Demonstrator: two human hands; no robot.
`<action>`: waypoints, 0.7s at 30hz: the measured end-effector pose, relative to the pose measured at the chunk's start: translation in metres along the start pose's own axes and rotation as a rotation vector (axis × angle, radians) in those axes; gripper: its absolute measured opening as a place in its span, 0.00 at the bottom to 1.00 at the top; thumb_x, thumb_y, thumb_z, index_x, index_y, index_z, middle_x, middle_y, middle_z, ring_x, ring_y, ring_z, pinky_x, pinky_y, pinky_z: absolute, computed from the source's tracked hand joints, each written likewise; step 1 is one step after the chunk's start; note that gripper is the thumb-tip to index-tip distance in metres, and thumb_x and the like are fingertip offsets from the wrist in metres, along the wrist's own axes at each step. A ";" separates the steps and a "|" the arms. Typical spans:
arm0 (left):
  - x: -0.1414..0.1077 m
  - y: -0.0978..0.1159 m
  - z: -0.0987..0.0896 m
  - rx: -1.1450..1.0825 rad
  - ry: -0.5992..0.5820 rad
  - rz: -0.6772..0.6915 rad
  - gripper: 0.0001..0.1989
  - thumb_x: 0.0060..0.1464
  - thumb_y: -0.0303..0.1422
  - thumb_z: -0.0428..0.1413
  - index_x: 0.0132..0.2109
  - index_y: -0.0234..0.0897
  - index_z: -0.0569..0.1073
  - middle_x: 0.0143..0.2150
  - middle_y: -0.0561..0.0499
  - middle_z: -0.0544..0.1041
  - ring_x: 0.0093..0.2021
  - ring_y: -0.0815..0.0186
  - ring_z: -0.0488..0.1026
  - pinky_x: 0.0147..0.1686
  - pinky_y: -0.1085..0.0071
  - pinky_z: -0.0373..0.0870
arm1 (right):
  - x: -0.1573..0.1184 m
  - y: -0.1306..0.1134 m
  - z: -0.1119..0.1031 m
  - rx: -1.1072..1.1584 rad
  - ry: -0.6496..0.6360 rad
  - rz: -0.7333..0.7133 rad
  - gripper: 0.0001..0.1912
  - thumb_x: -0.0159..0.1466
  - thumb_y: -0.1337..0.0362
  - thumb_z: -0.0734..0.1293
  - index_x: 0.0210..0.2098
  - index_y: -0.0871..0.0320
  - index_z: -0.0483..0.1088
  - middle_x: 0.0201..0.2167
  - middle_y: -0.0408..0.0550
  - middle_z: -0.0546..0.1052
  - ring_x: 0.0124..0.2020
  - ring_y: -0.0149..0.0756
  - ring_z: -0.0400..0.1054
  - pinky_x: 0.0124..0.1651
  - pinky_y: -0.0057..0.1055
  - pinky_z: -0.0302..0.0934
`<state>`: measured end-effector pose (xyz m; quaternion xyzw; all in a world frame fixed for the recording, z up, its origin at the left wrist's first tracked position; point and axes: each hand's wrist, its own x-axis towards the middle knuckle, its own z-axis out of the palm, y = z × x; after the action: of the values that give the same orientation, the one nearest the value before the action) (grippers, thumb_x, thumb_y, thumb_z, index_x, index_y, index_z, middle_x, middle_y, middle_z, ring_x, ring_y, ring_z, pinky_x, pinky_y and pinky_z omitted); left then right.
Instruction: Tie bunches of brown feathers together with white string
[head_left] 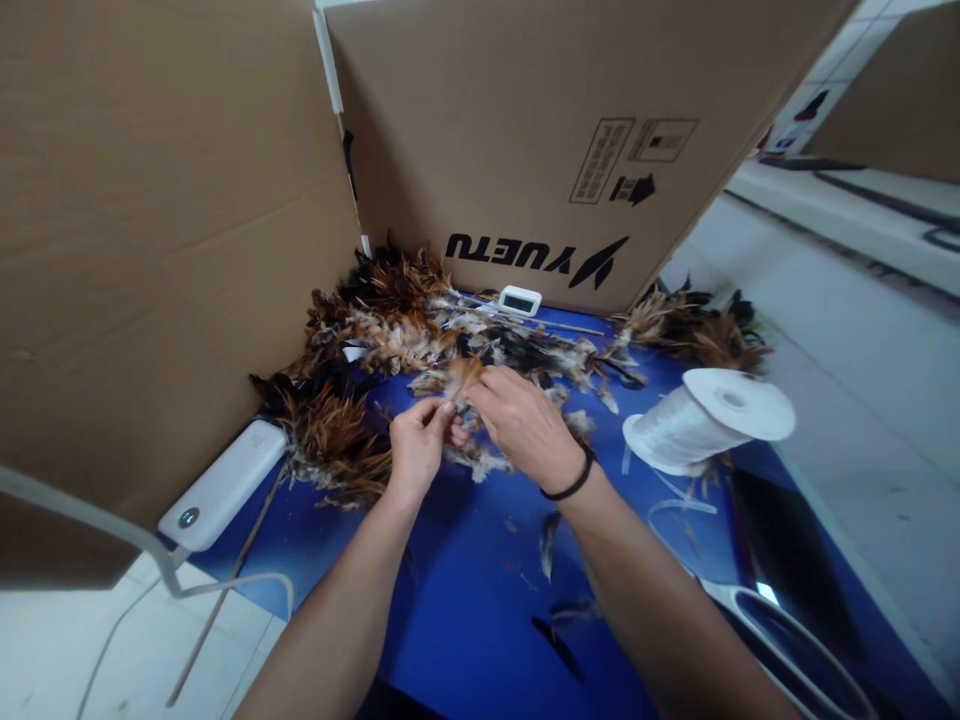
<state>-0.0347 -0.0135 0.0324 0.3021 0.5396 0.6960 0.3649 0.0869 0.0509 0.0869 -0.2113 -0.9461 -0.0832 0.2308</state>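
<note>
My left hand [421, 440] is closed, its thumb and fingers pinching the lower end of a small tuft of brown and white feathers [463, 378]. From the right, my right hand [521, 415], with a black band on the wrist, meets it at the same tuft, its fingers curled shut on the feathers. The fingertips of both hands nearly touch, and the quills between them are hidden. Behind and around the hands, loose brown, black and pale feathers [397, 340] lie heaped on the blue table [465, 580].
Cardboard walls [525, 120] stand behind and left. A white power bank [225, 485] with a cable and a thin stick lie left. Right are a ribbon spool [705, 420], white-handled scissors [787, 640] and a dark phone [795, 560]. A small display [520, 301] sits behind.
</note>
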 end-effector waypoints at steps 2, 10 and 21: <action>0.000 -0.001 0.000 0.031 -0.004 0.024 0.09 0.46 0.38 0.59 0.27 0.36 0.74 0.20 0.53 0.74 0.18 0.68 0.71 0.21 0.73 0.69 | 0.000 -0.001 0.000 -0.010 -0.013 -0.008 0.09 0.65 0.68 0.59 0.33 0.60 0.70 0.33 0.52 0.70 0.37 0.39 0.61 0.39 0.33 0.58; -0.001 -0.005 -0.003 0.178 -0.031 0.107 0.10 0.51 0.39 0.56 0.29 0.35 0.74 0.19 0.53 0.73 0.19 0.66 0.73 0.23 0.72 0.71 | 0.001 -0.005 -0.001 -0.040 -0.007 -0.027 0.08 0.64 0.70 0.60 0.30 0.61 0.69 0.31 0.50 0.70 0.35 0.38 0.61 0.36 0.32 0.57; 0.000 -0.003 -0.003 0.135 -0.001 0.090 0.10 0.49 0.39 0.57 0.28 0.35 0.74 0.19 0.53 0.73 0.18 0.67 0.71 0.23 0.72 0.71 | 0.000 0.000 0.002 0.222 0.075 0.030 0.08 0.64 0.69 0.60 0.40 0.61 0.70 0.36 0.52 0.72 0.40 0.40 0.64 0.44 0.35 0.61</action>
<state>-0.0363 -0.0147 0.0292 0.3505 0.5708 0.6737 0.3122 0.0864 0.0518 0.0855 -0.1955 -0.9369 0.0175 0.2894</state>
